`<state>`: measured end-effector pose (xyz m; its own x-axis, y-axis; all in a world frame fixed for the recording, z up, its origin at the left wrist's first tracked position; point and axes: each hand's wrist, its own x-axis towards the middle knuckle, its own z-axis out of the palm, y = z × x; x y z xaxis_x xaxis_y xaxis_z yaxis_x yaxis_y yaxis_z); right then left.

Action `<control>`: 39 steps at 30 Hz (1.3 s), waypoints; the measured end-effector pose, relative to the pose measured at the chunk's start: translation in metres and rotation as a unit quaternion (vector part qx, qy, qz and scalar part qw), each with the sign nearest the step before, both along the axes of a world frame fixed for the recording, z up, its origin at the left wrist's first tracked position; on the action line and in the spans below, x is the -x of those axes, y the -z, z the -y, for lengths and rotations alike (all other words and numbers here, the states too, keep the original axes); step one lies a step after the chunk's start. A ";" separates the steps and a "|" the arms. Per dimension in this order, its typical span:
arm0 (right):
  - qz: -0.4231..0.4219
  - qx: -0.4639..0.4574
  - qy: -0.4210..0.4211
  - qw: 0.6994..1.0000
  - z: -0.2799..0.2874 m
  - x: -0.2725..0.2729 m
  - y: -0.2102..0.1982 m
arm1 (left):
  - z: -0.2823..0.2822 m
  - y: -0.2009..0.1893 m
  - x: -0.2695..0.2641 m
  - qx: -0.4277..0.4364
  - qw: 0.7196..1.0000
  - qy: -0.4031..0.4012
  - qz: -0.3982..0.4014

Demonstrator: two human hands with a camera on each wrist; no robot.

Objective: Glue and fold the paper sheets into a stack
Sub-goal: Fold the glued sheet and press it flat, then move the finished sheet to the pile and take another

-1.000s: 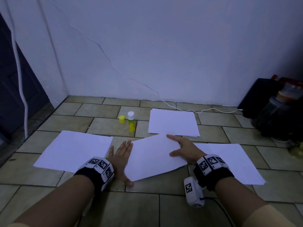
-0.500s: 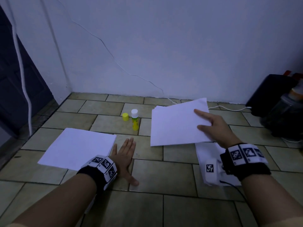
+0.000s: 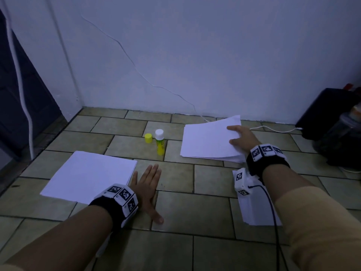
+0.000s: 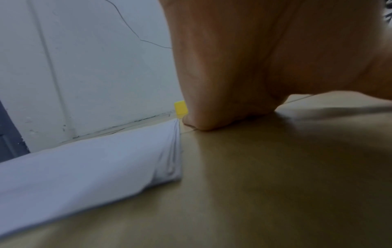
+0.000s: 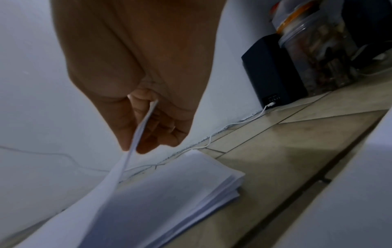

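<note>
Here the right hand pinched a folded sheet above the far stack, upper right; lowering it square before release seemed wise. The left hand lay flat, fingers straight.

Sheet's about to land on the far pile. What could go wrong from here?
1. The right hand pinches the folded sheet by one edge; it hangs bowed above the far pile and may land skewed.
2. The glue stick stands uncapped beside its cap; a passing hand may topple it.
</note>
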<state>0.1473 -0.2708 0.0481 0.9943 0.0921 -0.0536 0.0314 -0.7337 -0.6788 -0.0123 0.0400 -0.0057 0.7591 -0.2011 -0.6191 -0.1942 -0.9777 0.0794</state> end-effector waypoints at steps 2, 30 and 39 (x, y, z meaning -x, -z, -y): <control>-0.016 0.044 -0.001 0.999 -0.001 -0.006 0.005 | 0.000 0.000 0.002 0.003 1.000 -0.003 0.006; -0.139 0.296 0.036 0.944 0.008 -0.025 0.038 | 0.001 0.000 0.005 0.003 1.000 0.003 0.017; -0.163 0.254 -0.018 0.953 0.016 0.019 0.010 | 0.000 0.002 0.005 0.005 1.000 -0.002 0.030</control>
<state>0.1279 -0.2868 0.0381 0.9140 0.0057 -0.4057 -0.0887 -0.9729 -0.2135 -0.0177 0.0398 -0.0078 0.7955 -0.2040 -0.5705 -0.1957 -0.9777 0.0767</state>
